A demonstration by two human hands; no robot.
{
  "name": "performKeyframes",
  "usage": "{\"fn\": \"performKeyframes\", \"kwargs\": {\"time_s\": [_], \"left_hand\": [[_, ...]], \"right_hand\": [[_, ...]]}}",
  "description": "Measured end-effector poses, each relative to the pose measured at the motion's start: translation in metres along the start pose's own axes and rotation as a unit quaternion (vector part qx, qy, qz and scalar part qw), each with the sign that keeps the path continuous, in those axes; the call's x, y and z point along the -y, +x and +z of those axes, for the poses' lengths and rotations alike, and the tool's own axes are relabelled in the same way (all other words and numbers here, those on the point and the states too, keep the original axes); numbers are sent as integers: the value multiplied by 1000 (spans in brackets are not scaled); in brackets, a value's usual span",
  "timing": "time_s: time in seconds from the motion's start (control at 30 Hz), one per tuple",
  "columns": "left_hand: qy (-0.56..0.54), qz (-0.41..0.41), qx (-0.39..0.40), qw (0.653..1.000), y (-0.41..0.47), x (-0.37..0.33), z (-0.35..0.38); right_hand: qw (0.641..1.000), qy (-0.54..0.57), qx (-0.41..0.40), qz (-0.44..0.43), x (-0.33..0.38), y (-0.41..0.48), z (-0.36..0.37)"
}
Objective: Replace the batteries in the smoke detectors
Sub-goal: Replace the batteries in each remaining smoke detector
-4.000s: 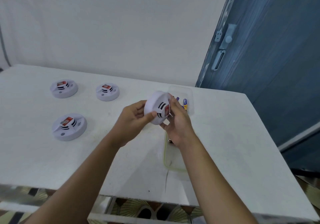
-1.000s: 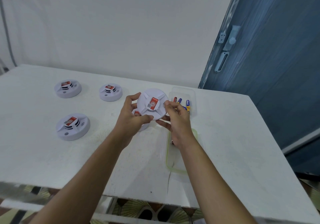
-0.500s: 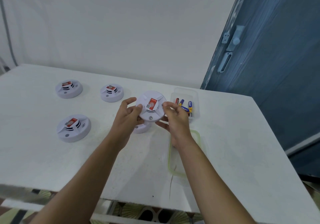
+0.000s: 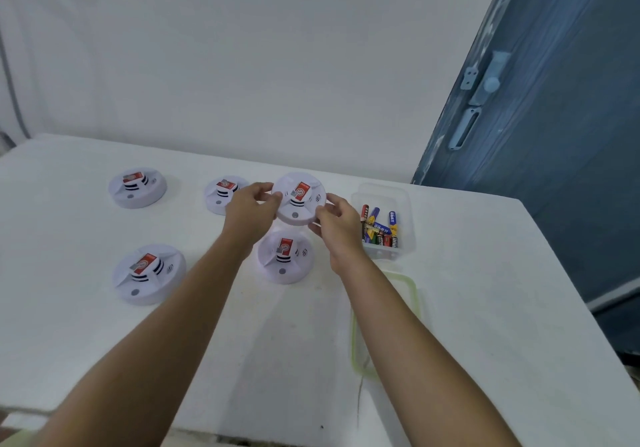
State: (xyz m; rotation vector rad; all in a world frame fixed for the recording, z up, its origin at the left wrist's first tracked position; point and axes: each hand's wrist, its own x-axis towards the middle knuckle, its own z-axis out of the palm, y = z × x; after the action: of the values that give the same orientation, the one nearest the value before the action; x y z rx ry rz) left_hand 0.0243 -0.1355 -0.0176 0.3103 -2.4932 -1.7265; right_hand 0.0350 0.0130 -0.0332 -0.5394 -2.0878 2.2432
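Note:
Both hands hold one white round smoke detector [image 4: 298, 199] with a red label, face up, a little above the table. My left hand [image 4: 250, 212] grips its left rim and my right hand [image 4: 337, 222] pinches its right rim. Just below it a second detector [image 4: 285, 256] lies on the table. Three more detectors lie to the left: one at the far left [image 4: 137, 187], one [image 4: 221, 194] partly behind my left hand, and one nearer [image 4: 148, 273]. A clear box [image 4: 405, 218] to the right holds several batteries [image 4: 379, 227].
The white table [image 4: 485, 291] runs to a right edge beside a blue door [image 4: 554, 117]. A clear lid with a green rim [image 4: 414, 287] lies flat under my right forearm. A white wall stands behind the table.
The held detector has been turned from its side to face up and carried away from me, past a second detector lying on the table, which now shows fully.

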Motion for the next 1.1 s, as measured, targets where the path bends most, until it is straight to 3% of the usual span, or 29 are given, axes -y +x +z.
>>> {"fn": "performKeyframes", "kwargs": {"time_s": [0.23,0.53,0.77,0.97,1.1], "left_hand": [[67,-42,40,996,30,20,8],[146,-17,77,986,26,34,14],[146,10,49,988,26,36,9],[130,-5,79,988,24,30,1],[135,26,84,987,13,17,-12]], "right_hand": [[995,-91,19,43,6,7,13],[977,-209,-2,34,0,5,18],[978,-203,-13,43,-4,0,20],[978,-200,-10,60,0,-7,21],[959,-280,-37,-16,5,-16,25]]}}
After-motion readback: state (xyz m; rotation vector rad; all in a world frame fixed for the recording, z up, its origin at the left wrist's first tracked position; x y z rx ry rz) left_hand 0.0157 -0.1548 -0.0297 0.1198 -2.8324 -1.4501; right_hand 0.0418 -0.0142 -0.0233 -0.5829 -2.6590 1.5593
